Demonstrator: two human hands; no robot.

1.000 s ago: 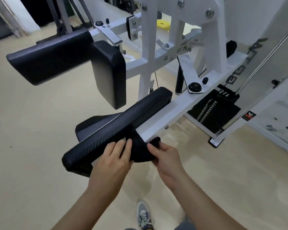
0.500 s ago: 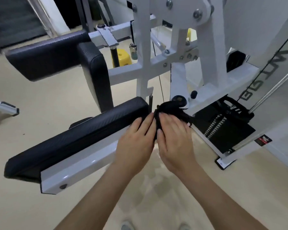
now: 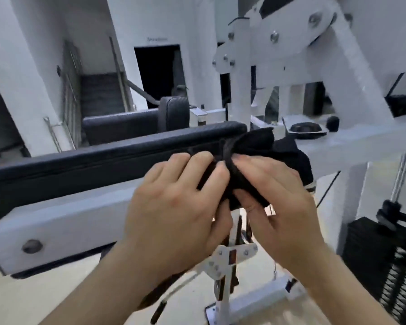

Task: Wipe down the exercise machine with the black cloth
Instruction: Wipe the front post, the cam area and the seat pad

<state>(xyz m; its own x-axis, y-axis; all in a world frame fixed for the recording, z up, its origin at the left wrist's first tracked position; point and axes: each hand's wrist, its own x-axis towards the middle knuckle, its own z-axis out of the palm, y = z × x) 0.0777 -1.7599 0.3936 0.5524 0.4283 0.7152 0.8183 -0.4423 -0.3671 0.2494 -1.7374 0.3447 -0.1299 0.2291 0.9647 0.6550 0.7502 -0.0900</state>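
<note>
Black cloth [image 3: 263,158] is bunched at the inner end of the long black pad [image 3: 117,146], where the pad meets the white frame beam [image 3: 352,139]. Landmark for all positions: the pad.

Left hand [image 3: 181,205]: fingers curled closed on the pad-side edge of the cloth, fingertips pressing it against the pad's front face. Right hand [image 3: 274,198]: fingers closed on the beam-side part of the cloth, thumb tucked under the fold. Both hands grip the same cloth and nearly touch at the knuckles; no gap visible in either grip.

Key relation: the pad's long axis runs off to the person's left from the cloth, the beam carries on to the right along nearly the same line. The cloth sits right at the junction, just beyond the fingertips, bulk leaning to the beam side. Right hand is nearer the beam; left hand is nearer the pad.

Judgement: a stroke along the beam would lead with the right hand; one back along the pad, with the left. Cloth looks folded or twisted, probably being regathered. The frame is blurred, so the fold cannot be made out in detail.

White bar [image 3: 63,228] below the pad lies under the left forearm.
</note>
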